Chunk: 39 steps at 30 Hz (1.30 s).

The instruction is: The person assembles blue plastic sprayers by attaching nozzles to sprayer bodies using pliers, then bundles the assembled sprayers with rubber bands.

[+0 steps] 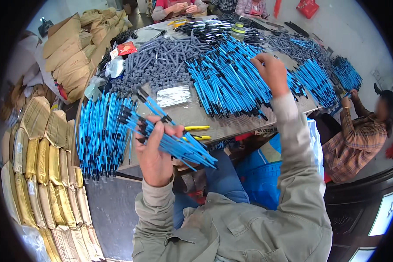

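Note:
In front of me my left hand (155,150) is closed round a loose bundle of thin blue rods with black ends (185,148), held above the near table edge. My right hand (273,74) reaches over a large heap of similar blue rods (229,78). Its fingers are drawn together at the heap's upper right; whatever is between them is too small to make out. A second heap of blue rods (105,131) lies at the table's left edge. Beside the bundle are the yellow handles of a hand tool (196,128), its head hidden.
Grey plastic parts (161,61) are piled mid-table, with a clear packet of thin white strips (174,96) nearer me. Farther back stands a green-lidded jar (238,30). Stacked cartons (43,166) line the left. A person in a plaid shirt (358,139) sits at the right; others work opposite.

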{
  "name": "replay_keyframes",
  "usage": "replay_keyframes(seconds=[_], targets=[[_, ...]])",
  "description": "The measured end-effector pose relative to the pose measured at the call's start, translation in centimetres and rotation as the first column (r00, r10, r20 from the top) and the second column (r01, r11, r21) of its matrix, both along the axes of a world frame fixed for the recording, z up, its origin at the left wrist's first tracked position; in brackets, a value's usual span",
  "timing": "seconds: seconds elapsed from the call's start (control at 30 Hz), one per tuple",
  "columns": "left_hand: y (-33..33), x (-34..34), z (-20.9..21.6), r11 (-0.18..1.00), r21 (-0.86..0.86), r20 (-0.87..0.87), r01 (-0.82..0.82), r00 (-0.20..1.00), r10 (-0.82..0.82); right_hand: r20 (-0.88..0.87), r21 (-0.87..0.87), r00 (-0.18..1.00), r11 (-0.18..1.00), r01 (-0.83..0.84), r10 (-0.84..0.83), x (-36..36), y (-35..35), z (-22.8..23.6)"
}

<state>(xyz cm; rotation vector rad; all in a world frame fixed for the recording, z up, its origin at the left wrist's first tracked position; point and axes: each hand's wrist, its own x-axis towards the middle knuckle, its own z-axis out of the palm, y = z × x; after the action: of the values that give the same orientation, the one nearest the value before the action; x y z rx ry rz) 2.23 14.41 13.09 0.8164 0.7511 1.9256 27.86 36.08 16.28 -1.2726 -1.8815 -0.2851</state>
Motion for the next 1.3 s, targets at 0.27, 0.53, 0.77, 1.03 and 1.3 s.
replay_keyframes(seconds=[0.27,0.53,0.77,1.03,1.3], targets=[[-3.2,-0.2,1.7,0.974,0.002,0.024,0.229,0.973,-0.229,0.318,-0.195,0.937,0.957,0.213,-0.144,0.0,9.3,-3.4],[-2.5,1.9,-0.6,0.928,-0.039,0.116,0.371,0.924,-0.365,-0.081,-0.295,0.996,0.954,-0.058,0.035,1.2,12.7,-1.8],[-2.3,1.4,-1.8,0.898,-0.17,0.073,0.405,0.914,-0.398,-0.549,0.181,0.732,0.913,-0.365,0.402,-1.3,3.1,4.1],[-1.2,-1.4,0.2,0.992,-0.128,-0.021,0.018,1.0,-0.021,-0.516,0.489,0.558,0.758,-0.431,0.65,-4.1,-12.5,0.1],[-0.8,0.1,-0.4,0.994,-0.054,0.006,-0.096,0.995,0.097,-0.335,0.204,0.694,0.768,-0.607,0.637,-10.2,-16.3,-4.8]])
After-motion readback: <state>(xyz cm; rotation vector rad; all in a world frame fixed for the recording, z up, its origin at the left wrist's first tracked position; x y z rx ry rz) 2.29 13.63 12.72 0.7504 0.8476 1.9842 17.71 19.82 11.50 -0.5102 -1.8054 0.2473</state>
